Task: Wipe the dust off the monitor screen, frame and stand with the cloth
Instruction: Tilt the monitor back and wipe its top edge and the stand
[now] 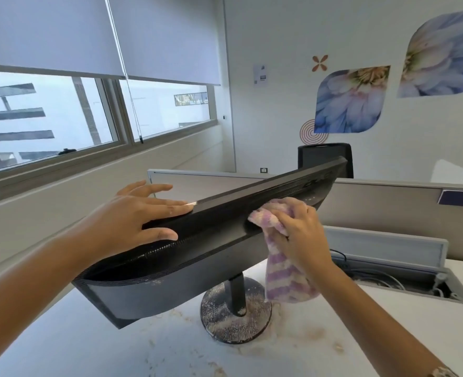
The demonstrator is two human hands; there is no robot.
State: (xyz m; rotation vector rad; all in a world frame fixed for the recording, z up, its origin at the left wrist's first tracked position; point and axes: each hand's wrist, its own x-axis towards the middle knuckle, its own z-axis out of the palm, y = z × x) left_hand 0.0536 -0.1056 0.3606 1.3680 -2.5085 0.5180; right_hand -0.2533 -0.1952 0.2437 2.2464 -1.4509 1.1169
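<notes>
A black monitor stands on the white desk, seen from above and behind, its screen side hidden. My left hand lies flat on its top edge near the left end, fingers straight, thumb on the back panel. My right hand grips a purple and cream striped cloth and presses its bunched top against the monitor's back, right of centre. The rest of the cloth hangs down toward the round stand base, which is covered in sandy dust. The black stand post rises from that base.
Dust lies scattered on the white desk around the base. An open cable tray with wires sits at the right. Grey partition panels stand behind the monitor, a black chair back beyond them. Windows with blinds fill the left wall.
</notes>
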